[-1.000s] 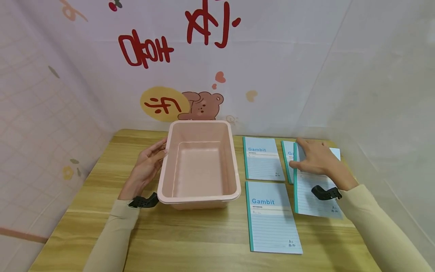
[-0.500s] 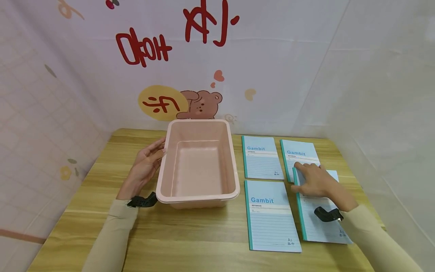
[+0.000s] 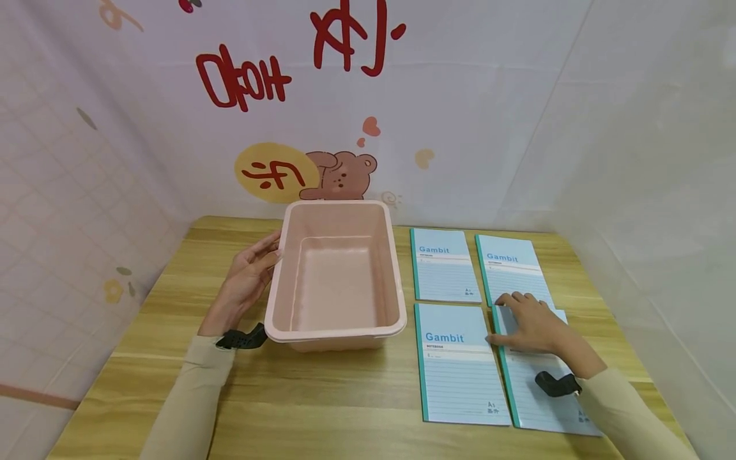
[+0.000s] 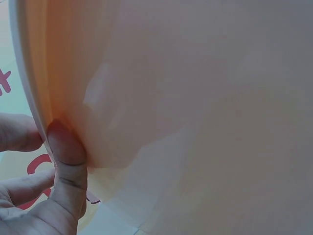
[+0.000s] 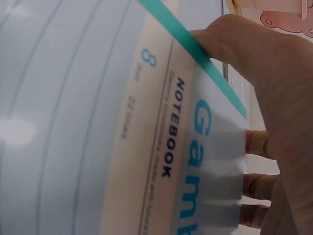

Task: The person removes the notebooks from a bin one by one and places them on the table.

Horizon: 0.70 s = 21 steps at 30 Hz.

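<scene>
A pale pink plastic basin (image 3: 340, 220) stands on the table left of the notebooks. My left hand (image 3: 246, 281) holds its left side; the left wrist view shows the thumb (image 4: 67, 147) on one side of the rim and fingers on the other. At the right, my right hand (image 3: 531, 329) grips a light blue notebook (image 3: 543, 396) with a teal spine. In the right wrist view the thumb presses on the spine of that notebook (image 5: 161, 127) and the other fingers sit at its top edge. The hand hides part of the cover.
Three more notebooks lie flat: one at back left (image 3: 448, 278), one at back right (image 3: 512, 252), one in front (image 3: 462, 383), beside the gripped one. A printed white cloth (image 3: 460, 115) hangs behind and at both sides of the wooden table (image 3: 322, 396).
My right hand has brought the notebook toward the front and down, uncovering the back right notebook. It now lies beside the front one. The left hand and basin have stayed put.
</scene>
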Motion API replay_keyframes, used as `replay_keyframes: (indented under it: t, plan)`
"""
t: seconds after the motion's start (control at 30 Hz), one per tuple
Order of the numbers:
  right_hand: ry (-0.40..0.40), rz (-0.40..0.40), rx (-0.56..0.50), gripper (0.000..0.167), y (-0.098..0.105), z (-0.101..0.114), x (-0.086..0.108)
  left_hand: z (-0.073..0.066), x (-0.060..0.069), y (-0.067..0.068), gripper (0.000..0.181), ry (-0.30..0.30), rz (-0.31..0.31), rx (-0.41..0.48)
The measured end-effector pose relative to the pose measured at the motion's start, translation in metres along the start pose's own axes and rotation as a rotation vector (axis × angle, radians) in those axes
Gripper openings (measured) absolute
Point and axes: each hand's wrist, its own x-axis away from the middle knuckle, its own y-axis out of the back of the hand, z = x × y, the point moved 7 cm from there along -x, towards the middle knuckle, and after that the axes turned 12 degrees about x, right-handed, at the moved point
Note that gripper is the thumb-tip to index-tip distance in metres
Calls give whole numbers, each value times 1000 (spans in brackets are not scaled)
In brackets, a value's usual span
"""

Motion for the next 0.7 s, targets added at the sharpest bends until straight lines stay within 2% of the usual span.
replay_keyframes:
  t: [0.23,0.47,0.57,0.7]
  plan:
    - [40,-63,-42,76,4,2,5,-2,1,2,64,-3,-1,-9]
    - [54,-71,-68,67,10,3,7,-3,0,2,64,10,8,-10]
    - [57,-84,-72,62,16,4,5,-1,0,6,65,40,1,-54]
    - [64,-110,-95,54,23,6,-4,-2,1,15,63,81,-25,-164]
